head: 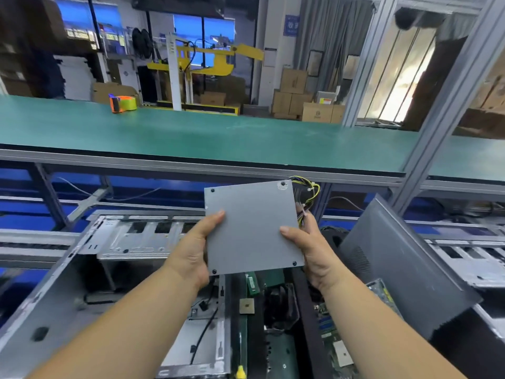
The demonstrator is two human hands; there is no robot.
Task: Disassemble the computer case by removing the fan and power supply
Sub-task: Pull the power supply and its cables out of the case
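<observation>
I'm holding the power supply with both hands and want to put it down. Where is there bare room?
The green bench top is bare from the tape dispenser at its far left edge across to the aluminium post. Below the power supply it is crowded: the open case, circuit boards and a leaning grey panel.

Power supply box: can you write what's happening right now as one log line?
stage: power supply lifted above open case | left hand: gripping left edge | right hand: gripping right edge | cables: trailing behind
</observation>
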